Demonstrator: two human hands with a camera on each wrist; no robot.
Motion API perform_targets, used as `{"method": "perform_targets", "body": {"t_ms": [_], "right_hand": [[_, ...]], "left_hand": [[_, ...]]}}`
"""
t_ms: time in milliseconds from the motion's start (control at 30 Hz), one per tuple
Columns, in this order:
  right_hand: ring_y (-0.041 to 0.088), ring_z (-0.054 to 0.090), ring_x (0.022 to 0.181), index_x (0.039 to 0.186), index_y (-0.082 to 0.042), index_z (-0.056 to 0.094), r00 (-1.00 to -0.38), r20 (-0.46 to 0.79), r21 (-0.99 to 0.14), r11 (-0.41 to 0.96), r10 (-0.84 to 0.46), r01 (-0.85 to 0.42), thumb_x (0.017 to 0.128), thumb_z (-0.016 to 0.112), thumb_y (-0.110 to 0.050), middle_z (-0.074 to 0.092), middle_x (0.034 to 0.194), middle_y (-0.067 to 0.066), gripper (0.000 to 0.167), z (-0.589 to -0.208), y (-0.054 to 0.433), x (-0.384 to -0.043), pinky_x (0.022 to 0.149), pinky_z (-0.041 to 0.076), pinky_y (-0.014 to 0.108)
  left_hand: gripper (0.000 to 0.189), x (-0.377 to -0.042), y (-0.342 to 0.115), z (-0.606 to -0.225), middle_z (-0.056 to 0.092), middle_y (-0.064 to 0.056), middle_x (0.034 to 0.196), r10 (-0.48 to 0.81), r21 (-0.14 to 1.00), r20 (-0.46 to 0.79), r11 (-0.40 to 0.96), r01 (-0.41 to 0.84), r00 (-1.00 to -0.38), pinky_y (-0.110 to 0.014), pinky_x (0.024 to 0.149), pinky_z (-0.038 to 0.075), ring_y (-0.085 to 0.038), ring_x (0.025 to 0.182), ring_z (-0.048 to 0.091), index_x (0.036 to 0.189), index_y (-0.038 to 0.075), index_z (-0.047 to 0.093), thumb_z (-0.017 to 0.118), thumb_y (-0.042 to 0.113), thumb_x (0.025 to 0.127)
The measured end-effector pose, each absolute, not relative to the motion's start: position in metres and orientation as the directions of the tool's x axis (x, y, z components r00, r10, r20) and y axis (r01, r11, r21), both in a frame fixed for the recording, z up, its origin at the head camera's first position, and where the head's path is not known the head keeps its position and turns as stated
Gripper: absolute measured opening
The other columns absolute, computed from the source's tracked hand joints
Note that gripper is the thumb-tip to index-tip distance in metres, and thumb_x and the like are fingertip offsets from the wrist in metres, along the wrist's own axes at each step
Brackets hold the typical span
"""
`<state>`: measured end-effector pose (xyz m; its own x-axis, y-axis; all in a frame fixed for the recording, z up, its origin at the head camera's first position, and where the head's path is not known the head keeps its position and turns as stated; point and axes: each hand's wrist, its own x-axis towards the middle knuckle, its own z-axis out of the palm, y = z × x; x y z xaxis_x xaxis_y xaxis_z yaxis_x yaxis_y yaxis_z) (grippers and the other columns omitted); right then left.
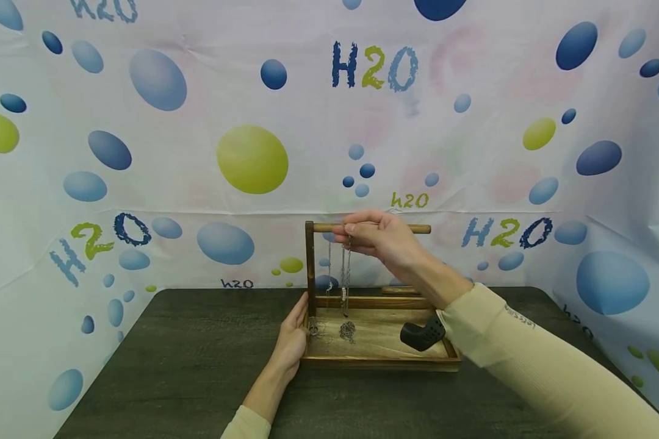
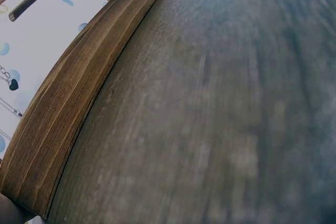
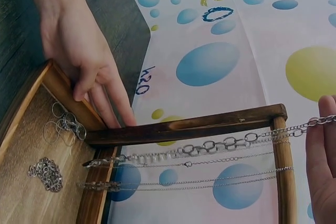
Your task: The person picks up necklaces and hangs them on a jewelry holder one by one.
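My right hand (image 1: pixel 384 241) is at the horizontal bar (image 1: pixel 420 229) of a wooden jewelry stand. Its fingertips pinch the upper end of a chunky silver chain necklace (image 3: pixel 231 142), which passes over the bar and hangs down beside finer chains (image 3: pixel 241 177). My left hand (image 1: pixel 291 341) holds the left side of the stand's tray (image 1: pixel 379 364), thumb on the rim and fingers along the outside by the upright post (image 1: pixel 310 262). A dark heart pendant (image 2: pixel 13 84) dangles in the left wrist view.
Inside the tray lie a heaped silver chain (image 3: pixel 47 176) and several thin hoops (image 3: pixel 68 121). A black perforated piece (image 1: pixel 421 335) sits under the right cuff, overlapping the tray. The dark wooden table (image 1: pixel 208 353) meets a patterned backdrop (image 1: pixel 252 91) behind.
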<state>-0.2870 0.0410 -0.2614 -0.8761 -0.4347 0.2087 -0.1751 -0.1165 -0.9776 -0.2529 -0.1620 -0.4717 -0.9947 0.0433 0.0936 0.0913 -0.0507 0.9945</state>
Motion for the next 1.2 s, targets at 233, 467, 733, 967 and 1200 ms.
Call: {"method": "perform_targets", "body": {"t_ms": [233,467,733,967,1200], "right_hand": [[0.026,0.070,0.106,0.123,0.006,0.060,-0.885,0.195,-0.980,-0.107,-0.422,-0.165,0.102,0.056,-0.006,0.069,0.120,0.021,0.025,-0.260,0.044,-0.291,0.097,0.050,0.040],[0.023,0.071,0.104,0.127,0.007,0.060,-0.905,0.177,-0.984,-0.095,-0.386,-0.152,0.102,0.057,-0.005,0.071,0.117,0.018,0.028,-0.260,0.047,-0.299,0.099,0.049,0.041],[0.024,0.070,0.105,0.127,0.007,0.058,-0.923,0.165,-0.986,-0.092,-0.348,-0.141,0.101,0.057,-0.005,0.070,0.119,0.019,0.028,-0.262,0.055,-0.307,0.101,0.047,0.044],[0.020,0.071,0.102,0.128,0.005,0.056,-0.935,0.165,-0.986,-0.080,-0.315,-0.147,0.102,0.056,-0.005,0.073,0.115,0.014,0.028,-0.266,0.068,-0.312,0.098,0.049,0.041],[0.018,0.071,0.101,0.129,0.008,0.055,-0.938,0.184,-0.983,-0.078,-0.292,-0.169,0.102,0.056,-0.005,0.074,0.110,0.008,0.030,-0.271,0.080,-0.318,0.099,0.049,0.041]], "left_hand": [[0.088,-0.253,-0.163,-0.470,0.014,-0.017,0.166,0.046,0.995,0.085,-0.051,0.083,-0.995,-0.052,0.103,0.023,-0.034,0.152,0.006,0.162,0.011,0.020,0.025,-0.022,0.081],[0.088,-0.257,-0.165,-0.469,0.014,-0.017,0.166,0.052,0.996,0.075,-0.051,0.072,-0.996,-0.053,0.107,0.022,-0.034,0.152,0.006,0.162,0.010,0.020,0.025,-0.023,0.081],[0.087,-0.262,-0.168,-0.469,0.014,-0.019,0.166,0.060,0.995,0.082,-0.057,0.079,-0.995,-0.059,0.115,0.014,-0.036,0.152,0.005,0.162,0.009,0.020,0.023,-0.022,0.081],[0.086,-0.262,-0.167,-0.469,0.014,-0.018,0.166,0.059,0.996,0.074,-0.060,0.070,-0.995,-0.060,0.116,0.012,-0.035,0.152,0.005,0.162,0.010,0.020,0.023,-0.022,0.081],[0.087,-0.261,-0.166,-0.469,0.014,-0.018,0.166,0.057,0.996,0.070,-0.056,0.066,-0.996,-0.060,0.116,0.013,-0.035,0.152,0.005,0.162,0.011,0.020,0.024,-0.022,0.082]]}}
